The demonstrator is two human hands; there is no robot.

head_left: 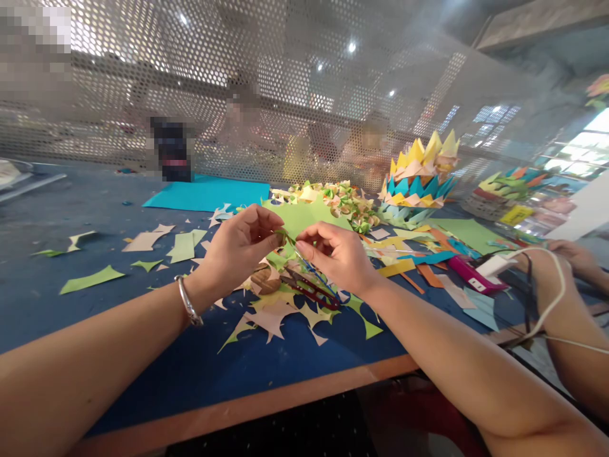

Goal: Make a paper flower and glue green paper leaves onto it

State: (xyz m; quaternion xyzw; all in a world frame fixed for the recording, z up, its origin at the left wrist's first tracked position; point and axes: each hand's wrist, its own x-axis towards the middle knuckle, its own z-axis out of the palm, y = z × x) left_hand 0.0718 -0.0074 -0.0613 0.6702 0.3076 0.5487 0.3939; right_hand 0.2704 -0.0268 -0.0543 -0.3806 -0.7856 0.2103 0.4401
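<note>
Both my hands are over the middle of the table, fingertips nearly meeting. My left hand (pixel 243 244), a silver bracelet on its wrist, pinches a small green paper piece (pixel 285 238). Opposite it, my right hand (pixel 335 254) has thumb and finger closed at the same piece. A thin blue and whitish tool (pixel 309 265) slants below the right fingertips; whether that hand grips it I cannot tell. Beneath lie dark red-handled scissors (pixel 314 291), a round brown wooden object (pixel 265 279) and cut paper scraps (pixel 273 314). A light green sheet (pixel 309 216) lies just behind.
A blue sheet (pixel 209 193) lies at the back left, beside a heap of small folded paper pieces (pixel 349 200). A tiered folded-paper model (pixel 419 184) stands back right. A magenta device (pixel 476 276) with a white cable and another person's arm (pixel 566 304) are at right.
</note>
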